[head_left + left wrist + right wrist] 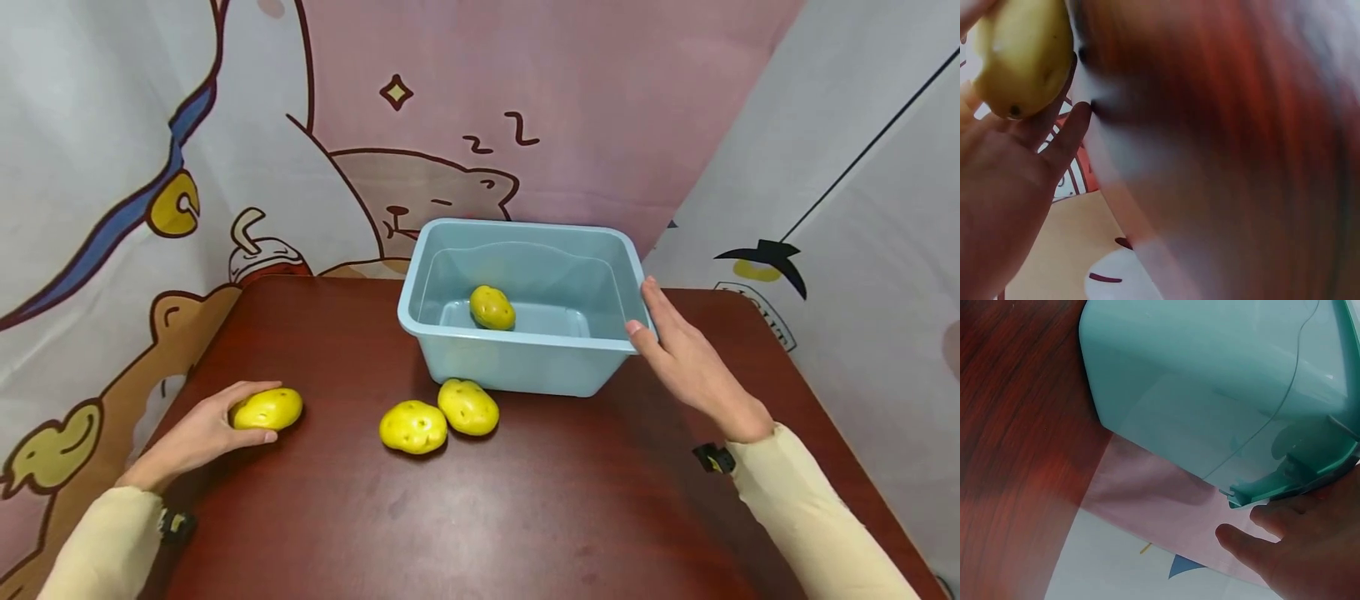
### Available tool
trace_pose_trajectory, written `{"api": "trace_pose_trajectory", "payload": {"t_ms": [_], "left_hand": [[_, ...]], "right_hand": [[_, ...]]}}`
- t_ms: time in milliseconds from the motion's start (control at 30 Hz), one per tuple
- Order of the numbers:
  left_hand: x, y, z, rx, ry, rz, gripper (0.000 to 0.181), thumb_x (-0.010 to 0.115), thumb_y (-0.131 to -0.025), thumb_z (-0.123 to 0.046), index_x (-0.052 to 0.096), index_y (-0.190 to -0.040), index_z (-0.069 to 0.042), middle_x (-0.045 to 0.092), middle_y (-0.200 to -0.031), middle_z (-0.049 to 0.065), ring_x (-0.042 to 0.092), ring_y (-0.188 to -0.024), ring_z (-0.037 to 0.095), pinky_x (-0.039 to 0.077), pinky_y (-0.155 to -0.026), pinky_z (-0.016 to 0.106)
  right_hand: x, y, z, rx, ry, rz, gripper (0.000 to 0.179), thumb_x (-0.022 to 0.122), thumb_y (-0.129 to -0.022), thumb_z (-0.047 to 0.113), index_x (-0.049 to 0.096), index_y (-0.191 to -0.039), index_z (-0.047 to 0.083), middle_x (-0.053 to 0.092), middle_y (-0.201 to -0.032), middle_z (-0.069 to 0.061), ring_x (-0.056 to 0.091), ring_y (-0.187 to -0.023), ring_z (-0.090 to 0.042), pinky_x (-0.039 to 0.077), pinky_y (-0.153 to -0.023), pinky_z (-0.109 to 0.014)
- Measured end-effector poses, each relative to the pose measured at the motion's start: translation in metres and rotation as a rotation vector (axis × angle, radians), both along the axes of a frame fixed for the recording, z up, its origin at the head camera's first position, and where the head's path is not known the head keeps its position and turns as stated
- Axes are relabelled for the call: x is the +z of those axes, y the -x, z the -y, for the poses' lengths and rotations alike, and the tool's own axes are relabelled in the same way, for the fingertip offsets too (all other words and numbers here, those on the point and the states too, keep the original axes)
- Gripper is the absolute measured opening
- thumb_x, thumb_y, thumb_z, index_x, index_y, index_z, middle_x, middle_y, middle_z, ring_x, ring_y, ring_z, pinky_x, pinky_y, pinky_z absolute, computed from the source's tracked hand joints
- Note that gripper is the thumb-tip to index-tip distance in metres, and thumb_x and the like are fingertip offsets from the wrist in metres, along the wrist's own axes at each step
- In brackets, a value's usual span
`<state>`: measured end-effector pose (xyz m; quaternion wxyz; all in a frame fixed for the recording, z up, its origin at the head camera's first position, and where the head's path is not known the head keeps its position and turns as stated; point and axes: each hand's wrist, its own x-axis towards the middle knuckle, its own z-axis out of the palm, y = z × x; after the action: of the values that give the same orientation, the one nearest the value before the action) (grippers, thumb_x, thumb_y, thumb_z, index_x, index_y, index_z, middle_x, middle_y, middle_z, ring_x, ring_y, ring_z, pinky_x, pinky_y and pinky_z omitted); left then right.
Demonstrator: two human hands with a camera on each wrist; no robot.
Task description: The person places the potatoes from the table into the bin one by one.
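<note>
My left hand (pixel 206 433) grips a yellow potato (pixel 272 409) between thumb and fingers at the left of the table. In the left wrist view this potato (pixel 1022 56) sits in the hand, close to the tabletop. My right hand (pixel 686 362) rests at the right end of a light blue plastic bin (pixel 517 367), its fingers fairly straight along the rim. The right wrist view shows those fingertips (pixel 1235 540) by the underside of the rim. One potato (pixel 492 307) lies inside the bin. Two more potatoes, a left one (pixel 413 427) and a right one (pixel 468 407), lie in front of it.
The dark red-brown wooden table (pixel 525 508) carries everything. Behind it and along the sides hangs a cloth (pixel 600 108) printed with cartoon animals. The bin stands near the table's back edge.
</note>
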<state>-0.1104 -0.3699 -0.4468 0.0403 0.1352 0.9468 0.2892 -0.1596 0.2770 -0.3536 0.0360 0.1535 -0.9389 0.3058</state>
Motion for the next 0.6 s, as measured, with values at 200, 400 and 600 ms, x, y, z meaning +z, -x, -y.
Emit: {"api": "trace_pose_trajectory", "payload": {"t_ms": [200, 400, 600], "left_hand": [[0.010, 0.001, -0.014, 0.036, -0.012, -0.030, 0.073, 0.086, -0.085, -0.038, 0.057, -0.147, -0.014, 0.061, -0.137, 0.013, 0.056, -0.107, 0.024, 0.047, -0.083, 0.039], [0.030, -0.002, -0.041, 0.050, -0.098, -0.132, 0.068, 0.088, -0.085, -0.033, 0.059, -0.146, -0.020, 0.064, -0.130, -0.001, 0.055, -0.101, 0.012, 0.046, -0.080, 0.027], [0.059, 0.002, -0.072, -0.018, -0.161, -0.227, 0.071, 0.090, -0.083, -0.024, 0.059, -0.147, -0.023, 0.063, -0.129, -0.006, 0.054, -0.103, 0.008, 0.044, -0.082, 0.022]], "right_hand": [[-0.001, 0.001, 0.000, -0.005, 0.008, -0.013, 0.077, 0.049, -0.108, 0.044, 0.006, -0.168, 0.021, 0.003, -0.173, 0.004, 0.017, -0.156, -0.038, 0.025, -0.113, -0.073], [-0.003, 0.003, 0.000, -0.010, 0.015, -0.034, 0.076, 0.049, -0.109, 0.042, 0.007, -0.168, 0.021, 0.004, -0.173, 0.003, 0.018, -0.156, -0.038, 0.025, -0.115, -0.071], [-0.006, 0.002, 0.000, -0.019, 0.017, -0.046, 0.075, 0.049, -0.109, 0.041, 0.009, -0.168, 0.019, 0.005, -0.173, 0.003, 0.018, -0.156, -0.037, 0.024, -0.116, -0.070]]}}
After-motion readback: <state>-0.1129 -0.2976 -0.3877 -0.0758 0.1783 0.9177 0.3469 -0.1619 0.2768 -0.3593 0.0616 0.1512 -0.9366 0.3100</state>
